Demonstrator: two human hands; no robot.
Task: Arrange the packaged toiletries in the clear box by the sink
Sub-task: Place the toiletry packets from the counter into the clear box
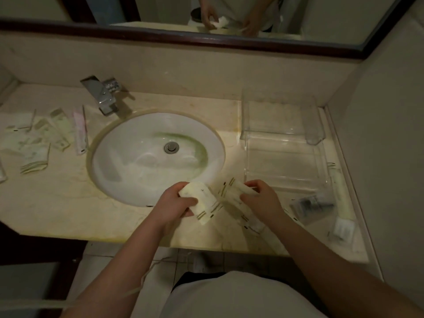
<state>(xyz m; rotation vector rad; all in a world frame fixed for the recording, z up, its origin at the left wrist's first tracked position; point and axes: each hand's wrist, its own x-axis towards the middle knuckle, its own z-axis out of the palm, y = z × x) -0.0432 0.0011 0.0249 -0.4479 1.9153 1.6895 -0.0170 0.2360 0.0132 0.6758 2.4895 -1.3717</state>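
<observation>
The clear box (pixel 283 138), stepped and see-through, stands on the counter to the right of the sink with nothing visible inside. My left hand (pixel 176 203) grips a cream packet with striped marks (pixel 204 203) over the sink's front rim. My right hand (pixel 261 198) holds a second, longer striped packet (pixel 236 191) just in front of the box. More packaged toiletries (pixel 39 138) lie scattered on the counter left of the sink. A clear sachet with a dark item (pixel 309 204) and a long white packet (pixel 341 198) lie near the box's front right.
The oval white sink (pixel 128 157) fills the middle of the marble counter (pixel 57 203), with a chrome tap (pixel 103 95) behind it at the left. A wall (pixel 378 134) closes the right side. A mirror (pixel 160 10) runs along the back.
</observation>
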